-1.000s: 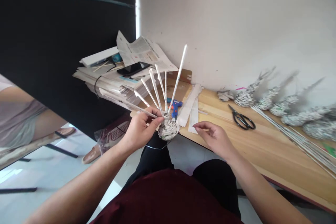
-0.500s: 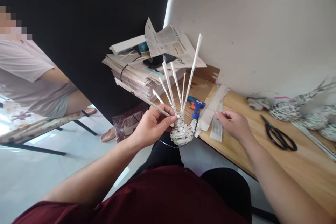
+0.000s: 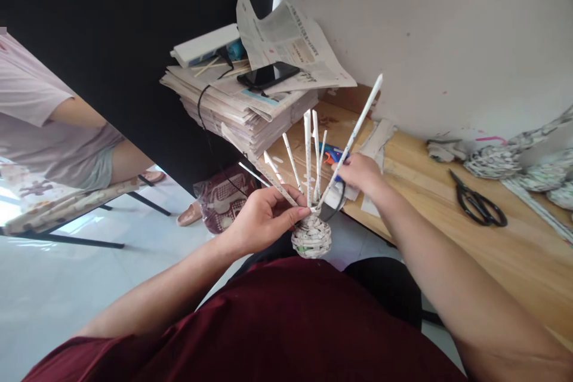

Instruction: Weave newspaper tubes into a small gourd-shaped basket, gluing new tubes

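Observation:
A small round pot woven from rolled newspaper strips (image 3: 312,239) is held in front of my body. My left hand (image 3: 264,215) pinches its narrow neck between thumb and fingers. Several paper tubes (image 3: 308,158) stick up and fan out from that neck, the longest leaning right. Beyond them, at the table's edge, lies a blue hot glue gun (image 3: 330,151) with an orange trigger. My right hand (image 3: 360,172) is closed around the glue gun's handle, behind the long tube. The fingers partly hide the handle.
Black scissors (image 3: 481,203) lie on the wooden table (image 3: 416,191) at right, near woven paper pieces (image 3: 492,158). Stacked newspapers (image 3: 264,122) carry a phone (image 3: 268,75) and a white box (image 3: 206,45). A black cable (image 3: 201,110) hangs down. Another person (image 3: 49,125) sits at left.
My right hand has moved left from above the paper strips to the glue gun and closed on its handle. The woven pot has tilted slightly, its long tube leaning further right.

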Available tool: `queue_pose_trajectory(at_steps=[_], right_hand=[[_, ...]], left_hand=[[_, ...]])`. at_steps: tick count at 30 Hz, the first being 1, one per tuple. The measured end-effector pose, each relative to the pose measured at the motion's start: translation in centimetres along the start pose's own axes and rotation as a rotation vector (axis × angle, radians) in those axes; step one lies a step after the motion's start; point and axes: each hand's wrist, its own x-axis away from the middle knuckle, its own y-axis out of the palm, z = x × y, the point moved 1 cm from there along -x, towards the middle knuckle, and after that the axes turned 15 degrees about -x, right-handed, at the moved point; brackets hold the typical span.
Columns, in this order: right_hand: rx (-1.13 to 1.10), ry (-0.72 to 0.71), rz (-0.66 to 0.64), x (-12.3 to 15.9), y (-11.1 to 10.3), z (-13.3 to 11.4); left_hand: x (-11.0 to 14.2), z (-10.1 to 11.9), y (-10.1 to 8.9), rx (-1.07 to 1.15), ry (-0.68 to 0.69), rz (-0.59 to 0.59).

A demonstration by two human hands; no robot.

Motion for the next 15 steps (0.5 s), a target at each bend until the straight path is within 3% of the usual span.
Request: queue_pose_trajectory(at_steps=[4,7,10,13,15], right_hand=[[-0.259,0.104,-0.045,0.4,-0.6,0.4],[-0.513,0.099,-0.065,2.3,-1.4,-0.1],[-0.716,0.043,0.008,4.9,-3.1,-0.3],[-0.954,-0.051,0.183,8.3,-5.3,1.0],[-1.110,-0.069,0.139,11.0,-6.7,2.7]], left_hand=[[1.5,-0.9,0.7,-0.004,-0.076,-0.062],[2.2,-1.4,1.3,-0.004,-0.117,-0.103],[2.7,-1.9,1.7,-0.005,-0.153,-0.125],[2.9,-2.2,1.8,0.006,-0.187,-0.131],[3.1,-2.2,1.8,0.012,-0.194,-0.139]])
